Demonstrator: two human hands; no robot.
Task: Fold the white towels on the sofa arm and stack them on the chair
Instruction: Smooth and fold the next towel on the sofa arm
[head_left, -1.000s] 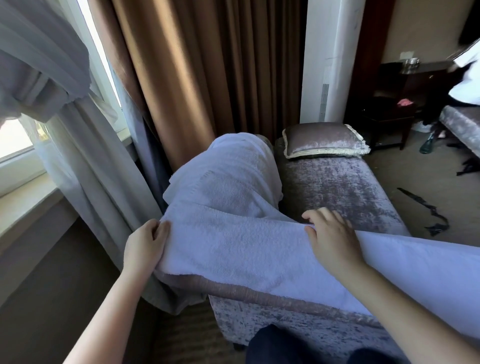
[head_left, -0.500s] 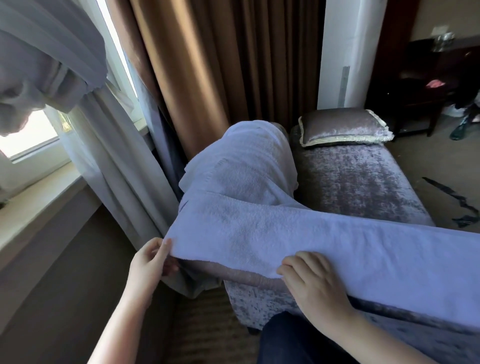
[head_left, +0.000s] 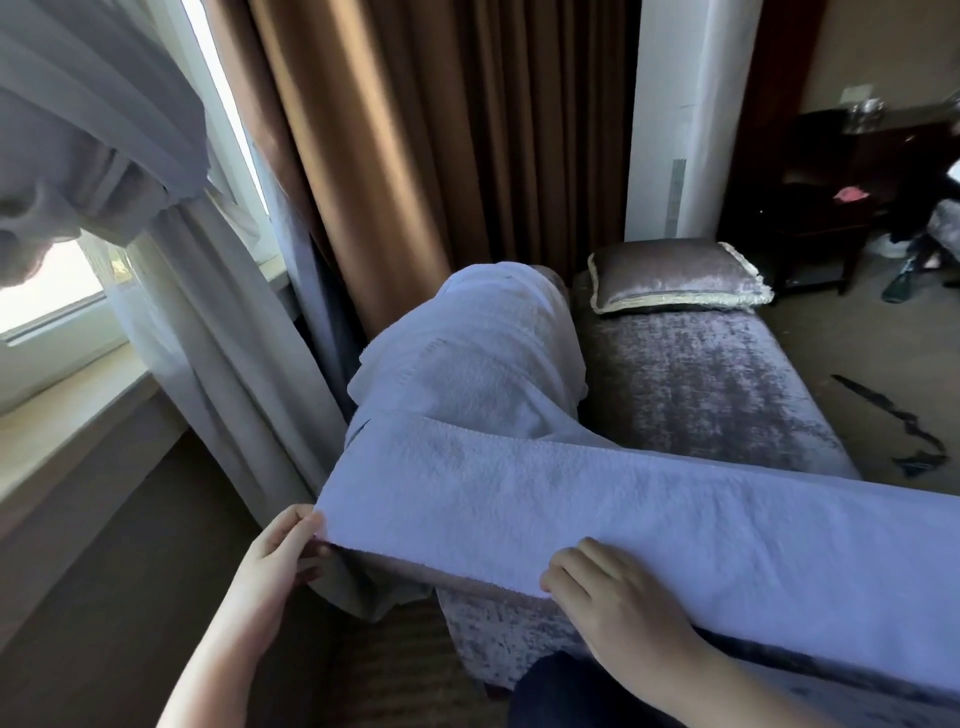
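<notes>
A long white towel (head_left: 597, 509) lies folded lengthwise across the near sofa arm (head_left: 498, 623), running from lower left out past the right edge. My left hand (head_left: 275, 561) pinches its left end corner. My right hand (head_left: 618, 608) grips the towel's near edge, fingers curled over the top. More white towels (head_left: 467, 358) are draped in a heap over the sofa's back end behind it. No chair with a stack is in view.
The grey velvet sofa seat (head_left: 701, 389) carries a cushion (head_left: 675, 275) at its far end. Brown curtains (head_left: 415, 156) and sheer grey curtains (head_left: 208, 338) hang at left by a window sill (head_left: 67, 405). A dark strap (head_left: 893, 415) lies on the carpet.
My right hand has slid from the towel's far edge back to its near edge. The left hand kept its hold on the left end, and the view shifted closer.
</notes>
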